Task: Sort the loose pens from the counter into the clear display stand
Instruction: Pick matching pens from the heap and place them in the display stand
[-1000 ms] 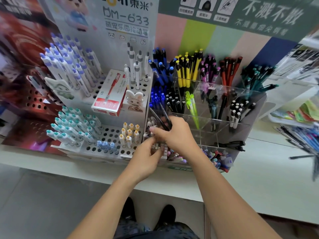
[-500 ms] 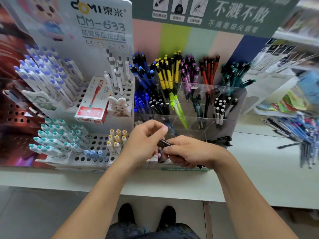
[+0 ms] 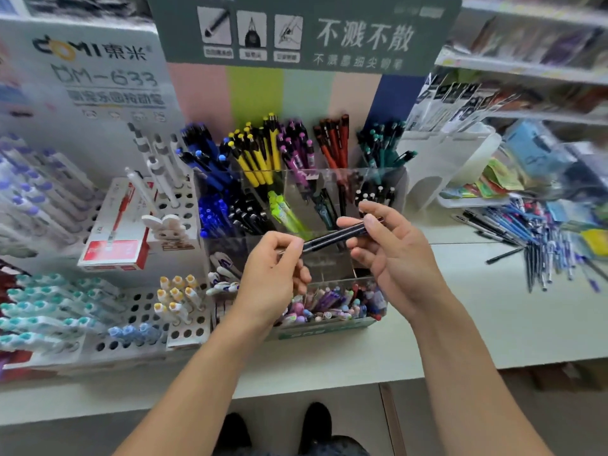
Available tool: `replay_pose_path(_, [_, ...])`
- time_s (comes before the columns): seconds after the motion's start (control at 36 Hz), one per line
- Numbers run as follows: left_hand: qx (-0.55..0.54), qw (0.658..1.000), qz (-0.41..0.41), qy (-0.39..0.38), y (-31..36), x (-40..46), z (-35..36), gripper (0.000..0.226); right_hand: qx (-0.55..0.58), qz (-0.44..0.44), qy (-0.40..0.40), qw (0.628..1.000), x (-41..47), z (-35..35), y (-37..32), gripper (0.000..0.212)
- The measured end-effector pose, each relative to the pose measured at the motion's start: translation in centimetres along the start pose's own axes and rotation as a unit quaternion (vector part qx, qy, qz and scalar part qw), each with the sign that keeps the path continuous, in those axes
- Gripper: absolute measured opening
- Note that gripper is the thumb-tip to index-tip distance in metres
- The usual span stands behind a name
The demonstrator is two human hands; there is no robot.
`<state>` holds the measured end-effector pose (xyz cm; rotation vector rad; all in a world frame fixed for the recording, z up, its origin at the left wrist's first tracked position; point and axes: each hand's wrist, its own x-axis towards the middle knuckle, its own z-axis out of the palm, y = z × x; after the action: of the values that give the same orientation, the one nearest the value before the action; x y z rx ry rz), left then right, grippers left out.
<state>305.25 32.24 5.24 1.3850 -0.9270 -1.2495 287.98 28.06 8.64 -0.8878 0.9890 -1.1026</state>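
Mid-sort, looks like. Two dark pens [image 3: 332, 237] held side by side above clear display stand [image 3: 388, 179], not dropped in yet. Left hand [image 3: 273, 278] pinches one end, grip clamped on it; right hand [image 3: 391, 255] pinches other end with thumb and fingers.

Next move probably: pick matching compartment, likely black-pen slot, tip pens upright, lower in without snagging divider.

Count: two hands, two pens in hand, I think. Loose pens [image 3: 539, 245] piled on table [image 3: 460, 324] to right, too many and too blurry to count.
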Motion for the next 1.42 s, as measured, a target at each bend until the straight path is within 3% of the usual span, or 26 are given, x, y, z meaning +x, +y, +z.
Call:
replay_pose_path(0.31, [-0.118,0.980,-0.118,-0.110,-0.1,-0.2,-0.2,0.015,-0.005,-0.025,0.015,1.000,0.3,1.1,0.1,0.022])
replay_pose_path(0.39, [-0.015,0.990,-0.078,-0.120,-0.1,-0.6,-0.7,0.023,-0.072,-0.053,0.032,0.995,0.6,1.4,0.6,0.016])
replay_pose_path(0.47, [0.121,0.990,0.011,-0.077,-0.4,-0.9,-1.0,0.028,-0.130,-0.096,0.061,0.985,0.8,2.3,1.4,0.013])
replay_pose_path(0.61, [0.101,0.994,0.031,-0.037,-0.7,-0.8,-2.4,0.023,-0.140,-0.130,0.048,0.980,0.5,4.4,1.4,0.013])
replay_pose_path(0.75, [0.117,0.991,0.052,0.049,-0.4,-0.7,-4.4,0.018,-0.181,-0.302,0.055,0.935,-0.1,7.1,-1.5,0.017])
replay_pose_path(0.83, [0.151,0.986,0.066,0.027,-0.4,-0.1,-5.4,0.032,-0.236,-0.366,0.051,0.899,1.0,8.8,-1.8,0.027])
replay_pose_path(0.92, [0.109,0.990,0.033,-0.087,-0.1,0.4,-5.5,0.043,-0.320,-0.376,0.034,0.869,3.0,9.9,-0.5,0.037])
replay_pose_path(0.97, [0.114,0.988,0.017,-0.104,0.1,0.7,-5.5,0.050,-0.368,-0.371,0.021,0.853,3.9,10.4,0.3,0.040])
replay_pose_path(1.08, [0.134,0.989,-0.008,-0.054,0.0,1.2,-5.9,0.046,-0.428,-0.343,0.000,0.836,4.6,11.1,0.2,0.041])
replay_pose_path(1.28, [0.113,0.990,0.027,0.077,-1.3,0.6,-7.3,0.015,-0.575,-0.291,-0.077,0.761,4.6,12.0,-0.1,0.036])
replay_pose_path(1.36, [0.115,0.989,0.043,0.081,-1.5,0.7,-7.6,0.017,-0.582,-0.315,-0.026,0.749,4.5,12.3,-0.6,0.032])
replay_pose_path(1.42, [0.123,0.989,0.048,0.069,-1.3,0.8,-7.6,0.020,-0.551,-0.339,0.041,0.762,4.6,12.3,-1.3,0.027])
